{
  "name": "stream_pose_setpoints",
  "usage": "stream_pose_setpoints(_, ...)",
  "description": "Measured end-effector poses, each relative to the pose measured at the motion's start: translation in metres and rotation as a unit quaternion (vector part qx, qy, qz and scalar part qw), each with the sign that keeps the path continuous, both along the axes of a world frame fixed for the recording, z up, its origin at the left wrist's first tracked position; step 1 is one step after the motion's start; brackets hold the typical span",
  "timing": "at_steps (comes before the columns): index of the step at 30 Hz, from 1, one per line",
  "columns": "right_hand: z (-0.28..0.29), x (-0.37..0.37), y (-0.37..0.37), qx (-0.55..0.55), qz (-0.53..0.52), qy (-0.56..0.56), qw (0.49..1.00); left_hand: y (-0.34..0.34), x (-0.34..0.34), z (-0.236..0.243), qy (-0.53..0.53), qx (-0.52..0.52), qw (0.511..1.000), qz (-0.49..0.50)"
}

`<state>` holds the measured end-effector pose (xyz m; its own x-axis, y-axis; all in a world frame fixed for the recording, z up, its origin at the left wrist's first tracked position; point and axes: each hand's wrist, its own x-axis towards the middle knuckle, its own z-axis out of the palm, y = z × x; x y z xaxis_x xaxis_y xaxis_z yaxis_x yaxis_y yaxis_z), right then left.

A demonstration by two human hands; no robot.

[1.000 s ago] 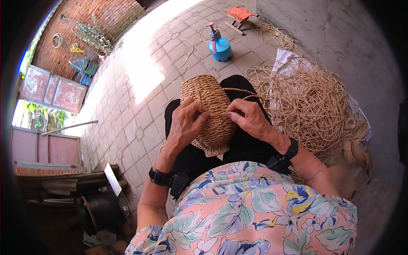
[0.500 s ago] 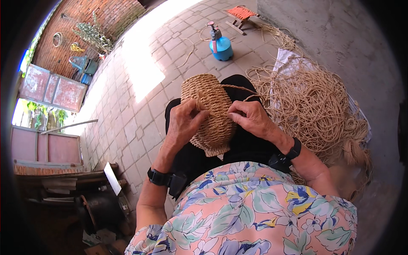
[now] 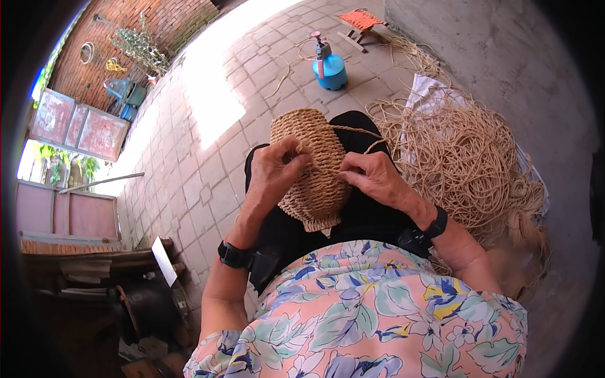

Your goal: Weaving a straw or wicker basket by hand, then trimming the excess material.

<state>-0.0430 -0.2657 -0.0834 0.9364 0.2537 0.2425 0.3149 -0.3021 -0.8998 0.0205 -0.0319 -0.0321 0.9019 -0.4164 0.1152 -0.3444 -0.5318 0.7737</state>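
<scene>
Left hand and right hand, each narrowed toward a pinch, lie at a woven rope basket on the lap, exact grip indiscernible.

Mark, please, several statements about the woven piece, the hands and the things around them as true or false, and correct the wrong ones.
1. The woven piece lies over the black trousers. True.
2. The rope pile is on the person's left. False: the rope pile is on the right.
3. The left hand and the right hand are both at the woven piece. True.
4. The sprayer has a green body. False: the sprayer has a blue body.
5. The low stool has an orange seat. True.
</scene>
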Motion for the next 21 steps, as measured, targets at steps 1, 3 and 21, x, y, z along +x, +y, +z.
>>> stream_pose_setpoints(1, -0.001, 0.0, -0.002, -0.007, -0.001, -0.001, 1.0, 0.003, -0.003, 0.006, 0.02, 0.01, 1.0, -0.003)
stream_pose_setpoints(3, -0.001, 0.002, -0.005, -0.033, -0.008, -0.045, 0.998, 0.009, -0.008, 0.009, 0.04, 0.019, 0.999, -0.003)
stream_pose_setpoints(21, 0.017, 0.021, 0.031, -0.074, 0.005, -0.151, 0.986, 0.009, -0.013, 0.009, 0.054, -0.118, 0.988, -0.083)
